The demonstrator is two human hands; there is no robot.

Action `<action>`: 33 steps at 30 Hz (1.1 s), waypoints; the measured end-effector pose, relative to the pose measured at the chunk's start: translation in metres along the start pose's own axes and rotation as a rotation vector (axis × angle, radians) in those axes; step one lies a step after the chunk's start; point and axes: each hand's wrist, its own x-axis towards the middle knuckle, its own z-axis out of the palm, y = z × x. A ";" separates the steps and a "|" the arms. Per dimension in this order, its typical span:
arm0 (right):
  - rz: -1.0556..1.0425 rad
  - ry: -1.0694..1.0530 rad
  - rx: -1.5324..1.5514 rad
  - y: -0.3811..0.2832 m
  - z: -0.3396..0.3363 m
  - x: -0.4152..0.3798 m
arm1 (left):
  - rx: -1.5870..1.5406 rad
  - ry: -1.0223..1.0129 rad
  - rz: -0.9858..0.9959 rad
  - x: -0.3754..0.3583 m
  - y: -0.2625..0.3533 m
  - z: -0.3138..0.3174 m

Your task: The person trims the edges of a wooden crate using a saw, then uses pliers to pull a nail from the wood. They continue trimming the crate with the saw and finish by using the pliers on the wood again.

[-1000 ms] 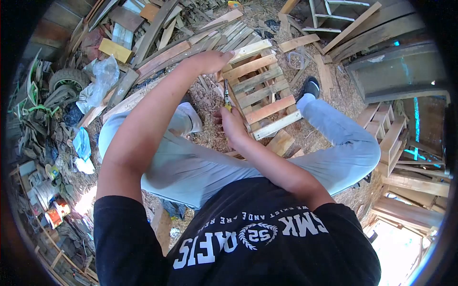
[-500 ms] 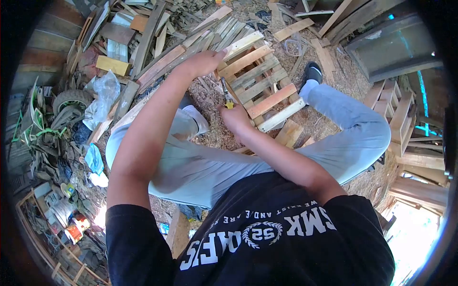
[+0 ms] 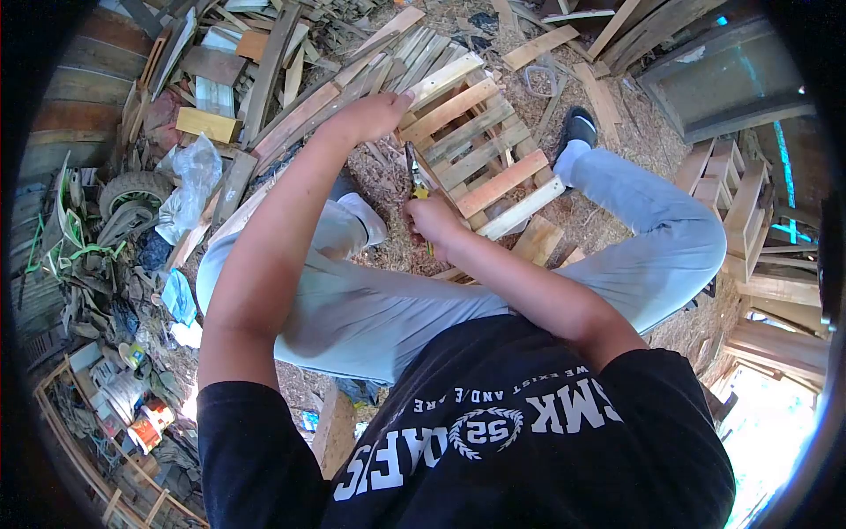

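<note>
A slatted wooden crate [image 3: 480, 145] lies tilted on the ground between my legs. My left hand [image 3: 381, 116] is closed around its upper left corner, at the end of a pale slat; the fingertips are partly hidden. Beside the crate's near left edge, my right hand [image 3: 432, 220] grips a pair of pliers [image 3: 414, 174] with yellow handles. The metal jaws point up, close to the side of the crate. Whether they pinch anything is too small to tell.
Scrap boards [image 3: 273, 79] are piled at the upper left, near a clear plastic bag [image 3: 189, 181] and a small wheel [image 3: 132, 192]. Wooden frames [image 3: 731, 194] stand at the right. Loose planks [image 3: 539, 48] and wood shavings cover the floor around my feet.
My right hand and the pliers have shifted slightly, and more yellow handle shows below the hand. My left hand keeps its hold on the crate corner. The view has moved a little.
</note>
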 end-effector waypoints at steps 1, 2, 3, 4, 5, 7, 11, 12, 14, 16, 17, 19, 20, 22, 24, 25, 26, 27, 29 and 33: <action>-0.001 -0.012 0.026 0.004 0.000 0.003 | -0.001 -0.001 -0.002 -0.001 0.001 -0.002; 0.002 -0.013 0.026 0.008 0.000 0.005 | 0.031 -0.007 0.014 -0.002 0.001 -0.003; 0.013 -0.034 0.091 0.008 0.000 0.003 | 0.063 -0.014 0.031 -0.005 0.004 -0.004; 0.023 -0.054 0.155 0.006 0.000 0.000 | 0.063 -0.015 0.030 -0.007 0.006 -0.007; 0.025 -0.054 0.156 0.005 0.000 -0.001 | 0.053 -0.043 0.016 -0.008 0.009 -0.009; 0.046 -0.188 0.262 0.007 -0.004 0.003 | 0.044 -0.071 0.002 -0.008 0.009 -0.008; 0.065 -0.226 0.272 0.010 -0.006 0.007 | 0.062 -0.049 0.024 -0.006 0.009 -0.007; 0.097 -0.280 0.313 0.010 -0.006 0.006 | 0.074 -0.045 0.031 -0.005 0.007 -0.005; 0.129 -0.335 0.353 0.008 -0.004 0.004 | 0.074 -0.046 0.028 -0.002 0.006 -0.003; 0.194 -0.379 0.536 0.000 0.000 -0.006 | 0.075 -0.043 0.025 -0.003 0.006 -0.004; 0.195 -0.380 0.536 -0.004 0.000 -0.010 | 0.076 -0.042 0.024 -0.003 0.007 -0.004; 0.294 -0.829 0.900 -0.008 -0.002 -0.018 | 0.078 -0.040 0.021 -0.005 0.009 -0.003; 0.337 -0.732 0.904 -0.005 0.013 -0.025 | 0.017 -0.043 0.029 -0.006 0.008 -0.003; 0.401 -0.698 0.953 0.001 0.047 -0.031 | -0.044 -0.042 0.034 -0.007 0.008 -0.002; 0.385 -0.665 0.850 0.000 0.046 -0.029 | -0.021 -0.054 -0.014 -0.007 0.008 0.000; 0.377 -0.620 0.747 -0.002 0.045 -0.030 | -0.021 -0.054 -0.019 -0.009 0.004 0.001; 0.327 -0.563 0.649 0.003 0.041 -0.024 | -0.078 0.011 0.014 -0.012 0.000 0.004; 0.337 -0.560 0.649 0.007 0.037 -0.025 | -0.135 0.073 0.049 -0.012 -0.005 0.010; 0.115 -0.257 0.164 0.007 0.027 -0.025 | -0.123 0.068 0.050 -0.006 -0.014 0.014; 0.041 -0.034 -0.172 0.007 0.004 -0.041 | -0.062 -0.018 0.005 -0.002 -0.005 0.005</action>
